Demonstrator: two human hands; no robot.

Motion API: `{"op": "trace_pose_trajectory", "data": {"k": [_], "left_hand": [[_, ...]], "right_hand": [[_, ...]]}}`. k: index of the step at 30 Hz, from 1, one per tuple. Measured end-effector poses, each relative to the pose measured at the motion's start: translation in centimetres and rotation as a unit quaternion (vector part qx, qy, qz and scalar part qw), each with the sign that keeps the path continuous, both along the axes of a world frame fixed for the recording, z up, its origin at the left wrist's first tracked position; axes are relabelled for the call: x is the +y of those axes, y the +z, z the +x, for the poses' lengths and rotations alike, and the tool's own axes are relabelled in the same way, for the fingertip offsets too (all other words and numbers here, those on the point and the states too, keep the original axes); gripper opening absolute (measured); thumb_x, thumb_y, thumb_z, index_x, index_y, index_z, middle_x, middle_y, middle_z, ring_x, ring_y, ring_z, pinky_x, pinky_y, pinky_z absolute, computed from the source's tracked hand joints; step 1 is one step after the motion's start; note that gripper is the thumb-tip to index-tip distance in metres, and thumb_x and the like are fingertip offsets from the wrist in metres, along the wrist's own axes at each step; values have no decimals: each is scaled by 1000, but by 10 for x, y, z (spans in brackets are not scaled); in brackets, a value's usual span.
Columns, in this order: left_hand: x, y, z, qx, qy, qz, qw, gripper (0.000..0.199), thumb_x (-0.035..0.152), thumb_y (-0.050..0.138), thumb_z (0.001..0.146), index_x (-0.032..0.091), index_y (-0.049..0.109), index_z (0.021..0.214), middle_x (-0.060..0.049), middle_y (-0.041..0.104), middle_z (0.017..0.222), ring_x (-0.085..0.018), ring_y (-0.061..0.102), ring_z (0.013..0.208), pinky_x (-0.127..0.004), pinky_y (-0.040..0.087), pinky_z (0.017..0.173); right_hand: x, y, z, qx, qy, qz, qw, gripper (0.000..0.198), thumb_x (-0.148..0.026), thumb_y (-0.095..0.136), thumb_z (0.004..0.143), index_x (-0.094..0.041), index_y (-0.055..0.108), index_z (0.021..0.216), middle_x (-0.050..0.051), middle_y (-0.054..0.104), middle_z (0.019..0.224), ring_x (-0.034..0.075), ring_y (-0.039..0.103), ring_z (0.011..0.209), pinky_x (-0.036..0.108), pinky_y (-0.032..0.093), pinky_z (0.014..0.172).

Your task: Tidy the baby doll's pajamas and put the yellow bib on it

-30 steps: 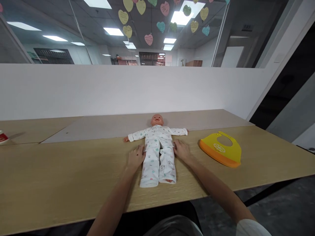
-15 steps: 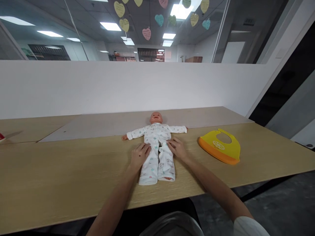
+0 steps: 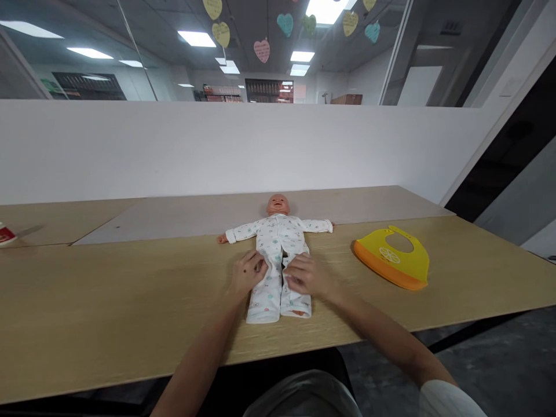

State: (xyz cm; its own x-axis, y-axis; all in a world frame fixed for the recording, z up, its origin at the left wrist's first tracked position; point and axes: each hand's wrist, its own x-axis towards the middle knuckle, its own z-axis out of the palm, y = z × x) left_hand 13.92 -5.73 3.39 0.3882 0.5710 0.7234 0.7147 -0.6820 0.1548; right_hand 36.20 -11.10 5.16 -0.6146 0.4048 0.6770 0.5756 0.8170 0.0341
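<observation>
A baby doll [image 3: 278, 204] lies on its back on the table, head away from me and arms spread wide. It wears a white printed baby romper [image 3: 280, 233], with a dark gap showing between the legs at the crotch. My left hand [image 3: 248, 272] is at the hip on the left side, its fingers closed at the edge of the cloth. Over the upper part of the right-side leg, my right hand [image 3: 306, 275] has its fingers curled against the romper near the inner seam. My fingers hide exactly how much cloth each hand grips.
A yellow and orange bib [image 3: 393, 259] lies to the right of the doll. At the far left edge sits a red and white object [image 3: 5, 234], partly cut off. A white wall [image 3: 217, 150] rises behind the wooden table [image 3: 130, 301].
My right hand has moved down from the hip onto the leg, its fingers curling inward. My left hand stays at the hip with fingers more curled. The view has shifted slightly.
</observation>
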Motion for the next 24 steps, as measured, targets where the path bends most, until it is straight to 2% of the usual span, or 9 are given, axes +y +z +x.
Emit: {"op": "trace_pose_trajectory", "data": {"k": [3,6,9,15,18,21,22,24], "left_hand": [[-1,3,-3,-23,14,-23,999,18,15,49,81,16,59,67,-2,59,70,-13,54,66,-24,39,64],[0,3,-6,-49,15,-42,998,18,15,47,82,16,58,68,-2,58,70,-12,53,65,-24,39,64],[2,2,-7,-68,14,-57,996,16,16,47,81,17,58,69,-1,57,69,-12,52,62,-24,39,63],[-1,4,-1,-97,-4,-90,991,16,17,46,79,19,55,66,-1,57,68,-13,53,65,-25,40,63],[-2,5,0,-116,-14,-94,989,15,17,46,79,19,55,67,-1,56,67,-13,52,63,-25,40,63],[1,5,-1,-131,-12,-99,986,15,17,47,79,19,54,66,0,54,65,-13,50,61,-24,40,61],[2,5,-2,-136,-8,-103,985,14,17,47,79,19,54,67,1,54,66,-13,50,60,-24,40,61],[1,7,-4,-158,9,-100,982,9,17,49,78,19,55,71,0,55,70,-13,50,61,-24,41,61]], "right_hand": [[-20,5,-20,-103,68,-65,990,25,-33,49,92,-19,68,83,2,68,73,13,58,73,29,39,76],[-33,8,-26,-193,83,-145,967,27,-37,51,90,-19,68,81,1,69,73,12,58,70,28,36,72],[-42,16,-17,-219,52,-185,957,24,-40,57,87,-20,69,81,1,70,73,12,58,68,28,35,69],[-57,32,5,-277,-36,-188,942,28,-38,62,87,-19,66,66,2,66,62,13,58,64,30,32,64],[-67,29,-6,-279,-29,-183,942,24,-31,54,91,-18,67,76,4,69,73,14,59,69,30,36,65],[-87,17,-32,-263,26,-199,944,24,-29,46,93,-16,66,89,4,70,84,15,61,77,29,43,70],[-95,11,-42,-251,51,-203,945,25,-30,45,93,-16,66,94,4,70,90,15,61,83,28,45,76],[-111,-4,-59,-204,52,-189,959,37,-35,44,94,-10,61,115,10,65,117,19,56,111,28,43,97]]}}
